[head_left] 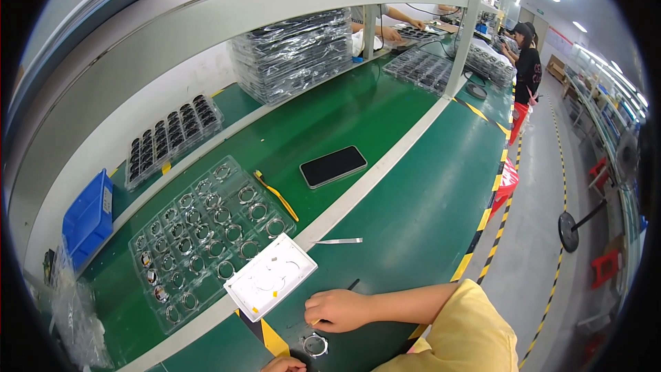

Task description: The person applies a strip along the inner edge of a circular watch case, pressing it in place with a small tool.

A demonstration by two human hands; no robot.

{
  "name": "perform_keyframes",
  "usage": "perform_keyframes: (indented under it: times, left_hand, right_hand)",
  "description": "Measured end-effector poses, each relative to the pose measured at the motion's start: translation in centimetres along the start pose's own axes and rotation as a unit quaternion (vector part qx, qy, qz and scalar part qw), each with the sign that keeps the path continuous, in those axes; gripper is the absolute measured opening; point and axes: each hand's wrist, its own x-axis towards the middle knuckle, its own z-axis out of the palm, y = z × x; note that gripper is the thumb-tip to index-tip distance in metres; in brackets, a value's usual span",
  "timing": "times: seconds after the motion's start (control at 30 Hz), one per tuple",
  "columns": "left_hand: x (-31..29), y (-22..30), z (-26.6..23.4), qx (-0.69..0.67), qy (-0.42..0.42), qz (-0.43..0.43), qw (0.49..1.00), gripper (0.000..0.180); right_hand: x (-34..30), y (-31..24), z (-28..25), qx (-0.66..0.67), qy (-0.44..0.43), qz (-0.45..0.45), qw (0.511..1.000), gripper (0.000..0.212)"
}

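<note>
My right hand [339, 308] is closed around a thin stick-like tool whose dark end [354, 284] sticks out behind the knuckles; its working tip is not clear. Just below the fingers, a silver ring-shaped watch case [315, 345] lies on the green bench. Only part of my left hand [284, 365] shows at the lower edge, left of the watch case, and its fingers are mostly cut off. Up and to the left of my right hand, a white shallow tray [239, 292] holds small scraps. Metal tweezers [339, 240] lie beyond it on the bench.
A clear blister tray [160, 233] carries several metal rings. Nearby are a yellow toothbrush [277, 195], a phone [333, 167] and a blue bin [88, 219]. Wrapped tray stacks [292, 55] stand behind. A shelf post [464, 41] rises from the bench; co-workers [529, 62] are farther off.
</note>
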Motion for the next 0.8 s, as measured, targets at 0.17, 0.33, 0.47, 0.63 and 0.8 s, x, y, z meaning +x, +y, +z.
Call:
perform_keyframes:
  times: [0.17,0.33,0.47,0.63,0.8]
  left_hand:
    - [-0.21,-0.09,0.08,-0.003,-0.010,-0.018,1.000,0.010]
    - [-0.01,-0.02,0.02,0.004,-0.009,-0.023,1.000,0.010]
    - [0.17,0.46,-0.05,0.008,-0.007,-0.023,1.000,0.010]
    - [0.10,0.28,0.13,0.015,-0.006,-0.036,0.999,0.009]
    - [0.11,0.55,0.15,0.013,-0.007,-0.040,0.999,0.009]
  right_hand:
    - [-0.08,-0.07,-0.02,0.001,-0.003,-0.003,1.000,0.011]
    - [-0.06,-0.01,0.06,0.005,-0.013,0.007,1.000,0.013]
    - [0.05,0.31,0.28,0.006,0.014,-0.020,1.000,0.013]
    - [0.02,0.43,0.19,0.013,0.025,-0.031,0.999,0.014]
    - [-0.05,0.30,0.04,0.011,-0.007,-0.001,1.000,0.015]
